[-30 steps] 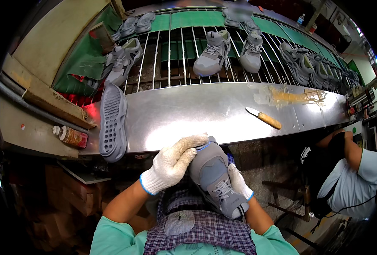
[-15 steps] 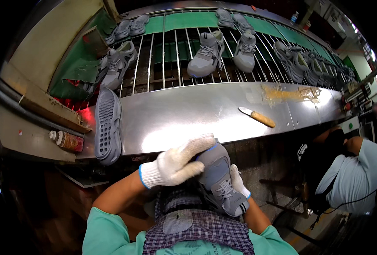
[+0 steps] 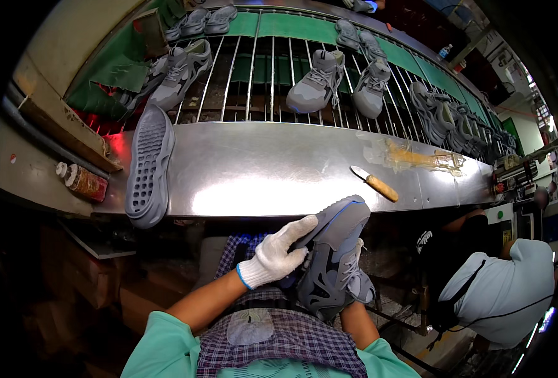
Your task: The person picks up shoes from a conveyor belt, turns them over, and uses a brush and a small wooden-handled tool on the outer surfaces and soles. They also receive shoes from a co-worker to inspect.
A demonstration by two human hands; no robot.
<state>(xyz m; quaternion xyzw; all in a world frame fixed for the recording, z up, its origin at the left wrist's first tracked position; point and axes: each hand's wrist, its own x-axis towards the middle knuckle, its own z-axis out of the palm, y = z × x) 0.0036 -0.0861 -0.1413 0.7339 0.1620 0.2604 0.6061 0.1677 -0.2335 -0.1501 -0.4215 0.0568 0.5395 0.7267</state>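
I hold a grey sneaker [image 3: 334, 255] on its side over my lap, just below the edge of the steel bench [image 3: 279, 170]. My left hand [image 3: 277, 253], in a white glove with a blue cuff, lies flat on the shoe's sole side with fingers stretched toward the toe. My right hand [image 3: 360, 286], also gloved, is mostly hidden behind the shoe and grips it from the lace side near the heel. A loose grey outsole [image 3: 148, 165] lies tread up on the bench at the left.
A knife with a wooden handle [image 3: 374, 183] and a crumpled clear bag [image 3: 414, 157] lie on the bench at right. Behind it, several grey sneakers [image 3: 316, 82] rest on a wire rack over a green belt. Another person in a light shirt [image 3: 512, 290] sits at right.
I have turned the sneaker so its toe points up toward the bench edge. My left hand slid from gripping over the top to lying flat along its side.
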